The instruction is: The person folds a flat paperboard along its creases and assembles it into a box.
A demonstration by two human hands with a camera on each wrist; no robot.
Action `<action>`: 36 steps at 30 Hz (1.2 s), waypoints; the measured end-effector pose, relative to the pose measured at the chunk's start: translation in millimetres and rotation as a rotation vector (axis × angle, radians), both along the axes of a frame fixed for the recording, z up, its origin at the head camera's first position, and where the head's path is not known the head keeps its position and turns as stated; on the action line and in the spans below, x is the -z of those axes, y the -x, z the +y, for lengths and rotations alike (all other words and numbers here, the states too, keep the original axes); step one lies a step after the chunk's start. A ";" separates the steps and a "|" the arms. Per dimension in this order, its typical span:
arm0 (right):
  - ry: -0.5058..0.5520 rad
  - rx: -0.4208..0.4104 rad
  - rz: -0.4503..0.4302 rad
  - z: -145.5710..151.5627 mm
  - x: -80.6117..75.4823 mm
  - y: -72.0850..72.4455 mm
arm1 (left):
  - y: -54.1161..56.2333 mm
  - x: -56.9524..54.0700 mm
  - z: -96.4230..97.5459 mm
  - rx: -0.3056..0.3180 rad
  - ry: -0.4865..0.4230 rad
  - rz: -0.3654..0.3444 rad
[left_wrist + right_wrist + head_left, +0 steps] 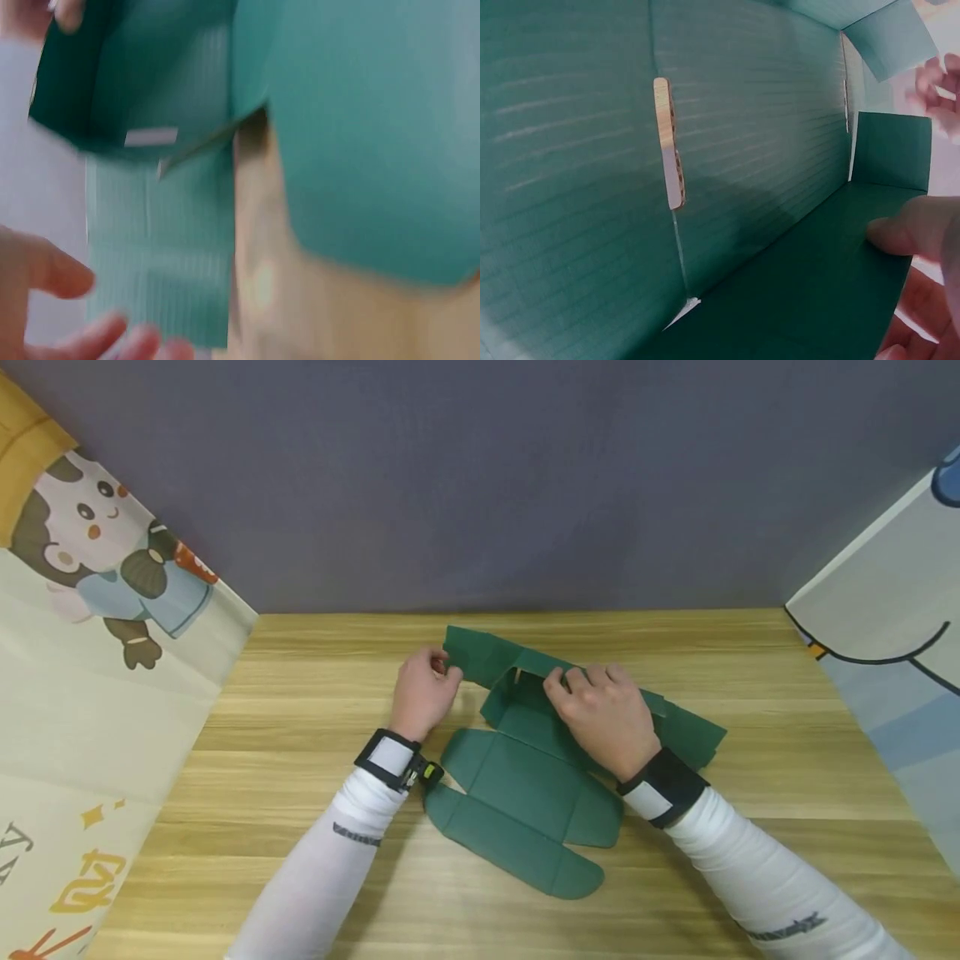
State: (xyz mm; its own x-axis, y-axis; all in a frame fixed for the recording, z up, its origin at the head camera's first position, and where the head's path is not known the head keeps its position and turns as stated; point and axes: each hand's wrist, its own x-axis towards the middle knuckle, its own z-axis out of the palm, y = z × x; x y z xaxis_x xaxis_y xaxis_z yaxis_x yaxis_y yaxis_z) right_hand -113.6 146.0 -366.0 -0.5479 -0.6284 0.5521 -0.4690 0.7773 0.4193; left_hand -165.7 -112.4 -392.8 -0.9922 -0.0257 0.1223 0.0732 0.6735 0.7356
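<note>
A partly folded green cardboard box (525, 777) lies slantwise on the table, its lid panel and rounded flaps spread toward me. My right hand (607, 718) pinches the raised far wall, with the thumb (892, 236) on the inner face and the other fingers behind it. Beside the long flap (480, 656) at the wall's left end is my left hand (426, 693), fingers loosely bent and holding nothing. In the left wrist view its blurred fingertips (105, 334) overlap that flap's end. A slot (667, 142) shows along a crease inside the box.
The wood-grain table (300, 710) runs back to a dark grey partition (480, 485). Cartoon-printed panels border it, one on the left (97, 693) and one on the right (885, 635). Another flap (690, 735) sticks out at the box's right end.
</note>
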 end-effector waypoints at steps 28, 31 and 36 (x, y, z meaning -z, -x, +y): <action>0.022 0.033 0.017 0.3 5.8 7.6 | -14.5 -1.7 14.5 0.064 -0.139 0.285; 0.016 0.035 0.010 0.1 6.3 8.7 | -21.3 -0.3 17.7 0.072 -0.143 0.294; -0.005 0.045 0.002 -0.3 6.5 9.0 | -30.1 3.4 26.0 0.100 -0.165 0.303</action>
State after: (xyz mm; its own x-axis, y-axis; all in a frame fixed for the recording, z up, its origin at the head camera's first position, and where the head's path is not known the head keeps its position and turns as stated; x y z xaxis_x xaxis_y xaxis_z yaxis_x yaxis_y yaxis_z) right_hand -122.5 145.7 -372.4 -0.5747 -0.6057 0.5502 -0.4324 0.7957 0.4242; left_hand -135.6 -86.4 -396.3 -0.9101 0.0256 0.4135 0.3641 0.5260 0.7686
